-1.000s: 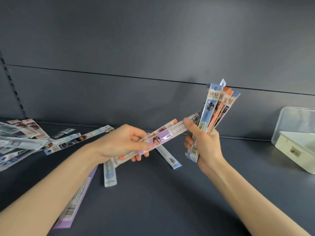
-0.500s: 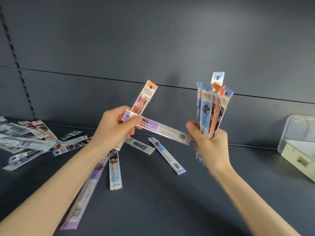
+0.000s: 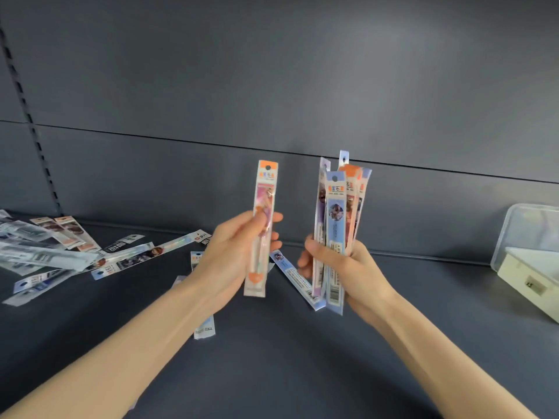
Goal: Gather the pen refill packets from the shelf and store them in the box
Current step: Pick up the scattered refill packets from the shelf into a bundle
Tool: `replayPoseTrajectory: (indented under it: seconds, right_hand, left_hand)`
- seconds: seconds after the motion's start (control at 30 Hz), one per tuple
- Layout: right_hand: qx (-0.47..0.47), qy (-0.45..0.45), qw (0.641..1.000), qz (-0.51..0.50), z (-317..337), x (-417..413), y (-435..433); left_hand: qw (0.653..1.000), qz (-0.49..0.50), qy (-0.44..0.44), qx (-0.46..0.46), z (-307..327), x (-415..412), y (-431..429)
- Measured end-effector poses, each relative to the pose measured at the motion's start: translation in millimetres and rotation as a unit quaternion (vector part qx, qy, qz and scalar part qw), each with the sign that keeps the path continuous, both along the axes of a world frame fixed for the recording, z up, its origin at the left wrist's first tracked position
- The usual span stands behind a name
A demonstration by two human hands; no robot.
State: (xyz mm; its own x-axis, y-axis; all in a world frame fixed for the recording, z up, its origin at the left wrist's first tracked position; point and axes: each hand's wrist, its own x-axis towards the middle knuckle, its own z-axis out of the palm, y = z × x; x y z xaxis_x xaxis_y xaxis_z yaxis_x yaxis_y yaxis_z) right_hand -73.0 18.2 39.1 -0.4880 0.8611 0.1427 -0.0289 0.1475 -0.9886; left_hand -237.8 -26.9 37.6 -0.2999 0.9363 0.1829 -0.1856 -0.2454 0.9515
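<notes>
My left hand (image 3: 233, 255) holds one orange-topped refill packet (image 3: 263, 207) upright above the dark shelf (image 3: 272, 358). Just to its right, my right hand (image 3: 344, 267) grips an upright bundle of several refill packets (image 3: 337, 213), blue, purple and orange. The two hands are apart, a short gap between them. More loose refill packets (image 3: 60, 255) lie scattered on the shelf at the left, and a blue one (image 3: 298, 279) lies flat between my hands. A clear plastic box (image 3: 526, 237) stands at the far right edge.
A white carton (image 3: 532, 282) rests in or against the clear box. The grey back panel (image 3: 272, 86) rises right behind my hands. A slotted upright (image 3: 30, 122) runs down the back wall at the left. One packet (image 3: 205, 328) lies under my left forearm.
The purple packet passed from my left hand into the bundle in my right hand. My left hand turned its remaining orange packet upright. Both hands rose slightly.
</notes>
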Motion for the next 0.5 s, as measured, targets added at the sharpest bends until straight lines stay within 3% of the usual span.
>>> replayPoseTrajectory:
  seconds: [0.07, 0.33, 0.5]
  right_hand:
    - [-0.028, 0.035, 0.999, 0.01, -4, -3, -3]
    - [-0.009, 0.028, 0.999, 0.031, -20, -14, -6]
    - [0.038, 0.013, 0.998, 0.056, -20, -20, -9]
  left_hand:
    - [0.999, -0.029, 0.014, -0.012, -5, 7, -1]
    - [0.995, -0.024, 0.094, -0.016, -5, 14, -4]
    - [0.986, -0.106, 0.122, 0.028, 5, 14, -10]
